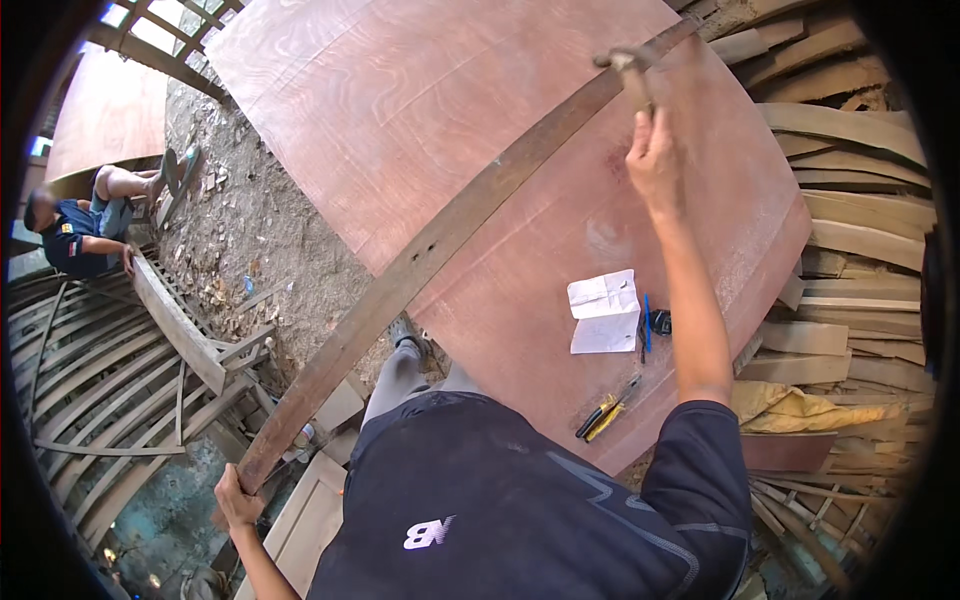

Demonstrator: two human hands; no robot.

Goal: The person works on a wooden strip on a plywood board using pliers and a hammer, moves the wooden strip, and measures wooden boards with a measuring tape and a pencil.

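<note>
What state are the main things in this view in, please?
Reddish board, lying flat
Plank, diagonal across the board, near end overhanging
Left hand, gripping the plank's near end
Hammer, held; contact with the plank unclear
Right hand, closed around the hammer's handle
Paper, unfolded and creased
Yellow cloth, crumpled

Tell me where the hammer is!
In the head view, the hammer is up on the right, held in the right hand, near the far end of the long plank.

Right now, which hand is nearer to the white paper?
Right. The right hand grips the hammer beyond the white paper; the left hand holds the plank at its near end, far to the paper's left.
</note>
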